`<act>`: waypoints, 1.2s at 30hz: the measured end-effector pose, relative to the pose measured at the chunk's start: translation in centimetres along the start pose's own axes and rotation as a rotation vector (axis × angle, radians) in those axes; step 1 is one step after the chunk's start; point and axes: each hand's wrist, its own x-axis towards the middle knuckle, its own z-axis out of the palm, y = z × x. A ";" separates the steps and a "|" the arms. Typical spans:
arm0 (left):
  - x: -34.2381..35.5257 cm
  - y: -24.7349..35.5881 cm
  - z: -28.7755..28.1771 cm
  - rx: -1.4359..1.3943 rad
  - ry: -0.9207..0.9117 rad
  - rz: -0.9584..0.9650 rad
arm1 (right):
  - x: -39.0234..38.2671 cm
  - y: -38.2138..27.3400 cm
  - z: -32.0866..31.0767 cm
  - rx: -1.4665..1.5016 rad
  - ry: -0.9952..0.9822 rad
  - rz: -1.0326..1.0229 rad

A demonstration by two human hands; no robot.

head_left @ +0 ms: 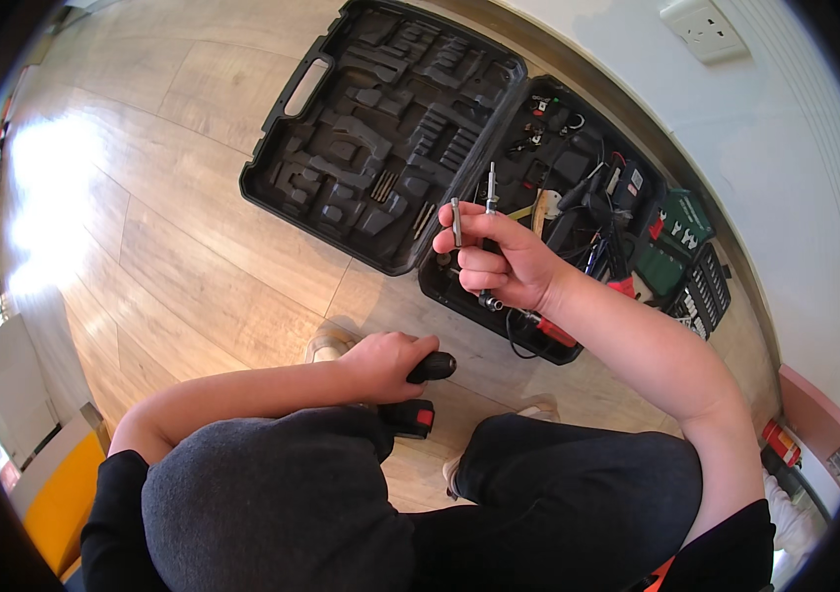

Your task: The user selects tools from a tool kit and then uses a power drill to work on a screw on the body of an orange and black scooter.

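My left hand (390,365) is wrapped round a black cordless drill (433,368), its chuck pointing right. A red-marked battery block (410,418) shows below that hand. Over the tool case, my right hand (509,259) is raised and closed. Between its thumb and fingertips it pinches a short metal driver bit (456,222). A longer thin metal shaft (492,187) sticks up past the same hand, and a dark piece with a metal socket end (491,302) comes out below it. Whether these two are one tool is hidden by the fingers.
The black case (420,264) lies open on the wood floor (193,237); its moulded lid holds several drill bits (384,186). Tools and cables crowd the other half. A green box (676,232) and a socket set (706,291) lie beside it. A wall outlet (706,30) is behind.
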 end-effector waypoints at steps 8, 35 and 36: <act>-0.1 0.1 -0.2 -0.008 0.019 0.025 | 0.1 0.2 -0.2 -0.005 -0.039 0.005; 0.2 0.5 0.1 0.026 -0.010 0.019 | -1.4 0.3 -1.9 -0.298 0.145 -0.199; 0.2 0.6 0.1 0.019 -0.020 0.005 | -1.3 0.5 -1.9 -0.400 0.212 -0.240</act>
